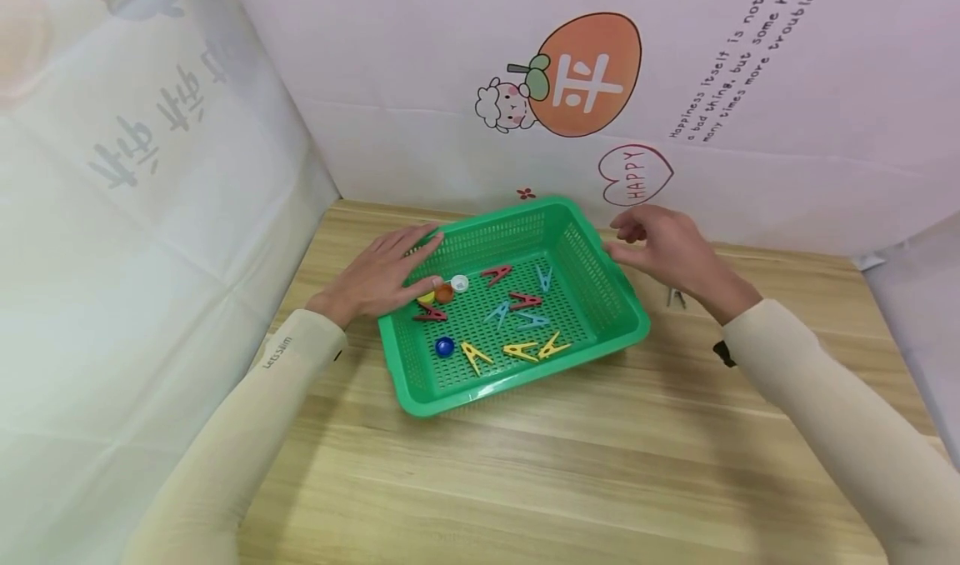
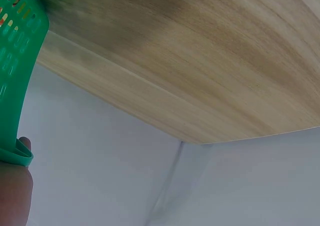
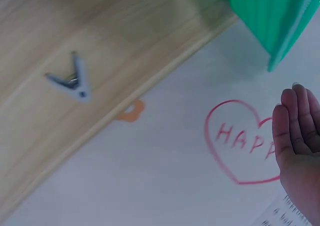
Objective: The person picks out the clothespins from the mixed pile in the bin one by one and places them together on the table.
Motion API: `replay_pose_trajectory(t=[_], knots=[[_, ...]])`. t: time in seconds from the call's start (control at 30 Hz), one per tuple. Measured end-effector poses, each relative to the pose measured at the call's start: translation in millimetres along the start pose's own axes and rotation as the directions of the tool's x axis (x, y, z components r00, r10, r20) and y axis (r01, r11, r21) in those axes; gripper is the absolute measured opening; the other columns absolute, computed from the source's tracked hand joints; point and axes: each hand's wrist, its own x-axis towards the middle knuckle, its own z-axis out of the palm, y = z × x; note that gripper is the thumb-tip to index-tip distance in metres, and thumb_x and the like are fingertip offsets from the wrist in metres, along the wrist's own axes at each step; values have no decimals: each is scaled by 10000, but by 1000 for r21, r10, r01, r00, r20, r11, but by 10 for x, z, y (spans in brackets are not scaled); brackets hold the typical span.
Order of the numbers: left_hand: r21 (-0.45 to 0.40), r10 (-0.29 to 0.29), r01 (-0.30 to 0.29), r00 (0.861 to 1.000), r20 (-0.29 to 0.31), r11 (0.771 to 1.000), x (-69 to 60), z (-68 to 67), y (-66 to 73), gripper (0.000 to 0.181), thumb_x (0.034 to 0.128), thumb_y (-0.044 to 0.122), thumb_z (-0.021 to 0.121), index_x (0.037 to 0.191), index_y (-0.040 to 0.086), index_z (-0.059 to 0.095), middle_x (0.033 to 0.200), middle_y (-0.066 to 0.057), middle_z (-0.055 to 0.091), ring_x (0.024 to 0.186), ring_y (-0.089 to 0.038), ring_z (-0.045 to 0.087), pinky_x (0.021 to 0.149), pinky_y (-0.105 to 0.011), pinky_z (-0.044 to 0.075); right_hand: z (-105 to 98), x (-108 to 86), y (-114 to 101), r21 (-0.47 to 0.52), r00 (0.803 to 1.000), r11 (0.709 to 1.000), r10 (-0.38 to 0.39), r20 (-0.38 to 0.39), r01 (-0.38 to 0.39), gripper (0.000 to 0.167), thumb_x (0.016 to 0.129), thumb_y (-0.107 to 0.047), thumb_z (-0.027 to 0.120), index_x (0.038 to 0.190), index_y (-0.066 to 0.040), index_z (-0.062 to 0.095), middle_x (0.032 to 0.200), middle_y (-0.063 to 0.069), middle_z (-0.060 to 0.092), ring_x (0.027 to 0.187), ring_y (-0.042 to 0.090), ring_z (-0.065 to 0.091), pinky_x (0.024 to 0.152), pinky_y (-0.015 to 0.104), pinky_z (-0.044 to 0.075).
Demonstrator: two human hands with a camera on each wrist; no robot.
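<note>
A green plastic basket (image 1: 630, 332) stands on the wooden table with clothespins and bottle caps inside. My left hand (image 1: 378, 277) rests over its left rim, fingers extended and thumb reaching inside. In the left wrist view, part of that hand (image 2: 14, 193) shows at the basket's rim (image 2: 17, 156). My right hand (image 1: 671, 248) is by the basket's right side, holding nothing; the right wrist view shows its fingers (image 3: 295, 118) fairly straight and apart from the basket. In the basket lie red clothespins (image 1: 525, 300), blue clothespins (image 1: 532, 321), yellow clothespins (image 1: 520, 351) and a blue cap (image 1: 445, 347).
A grey clothespin (image 3: 75, 81) lies on the table to the right of the basket, partly under my right forearm in the head view. More caps, white (image 1: 460, 283) and orange (image 1: 445, 293), sit near my left thumb. A printed white cloth (image 1: 420, 132) hangs behind the table.
</note>
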Motion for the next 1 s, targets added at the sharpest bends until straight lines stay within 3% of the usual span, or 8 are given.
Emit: replay_pose_trajectory(t=[0.3,0.63,1.0], knots=[[1,-8,8,1000,-4,1000,-15,7,-7,799,1125,614,408,1767,200,175,1851,-66,124,1694,-359,184,1384,-563,151,153,318,-338,-21,984,989,-146,100,148,381,959,-282,807,1156,42,767,1033,170,798,949,305,762,873,523,647],[4,5,-5,1000,-14,1000,12,6,-2,788,1129,584,431,1765,188,190,1844,-84,154,1698,-343,174,1381,-567,158,302,533,-525,-46,969,984,-158,189,170,429,963,-341,805,1203,13,768,1084,150,799,999,284,753,920,503,643],[4,3,-3,1000,8,1000,-3,-18,19,816,1121,632,402,1769,198,161,1851,-81,119,1699,-361,161,1383,-580,139,520,775,-710,-10,900,960,-260,351,281,432,957,-339,805,1209,12,782,1118,163,800,1018,271,755,956,485,633]])
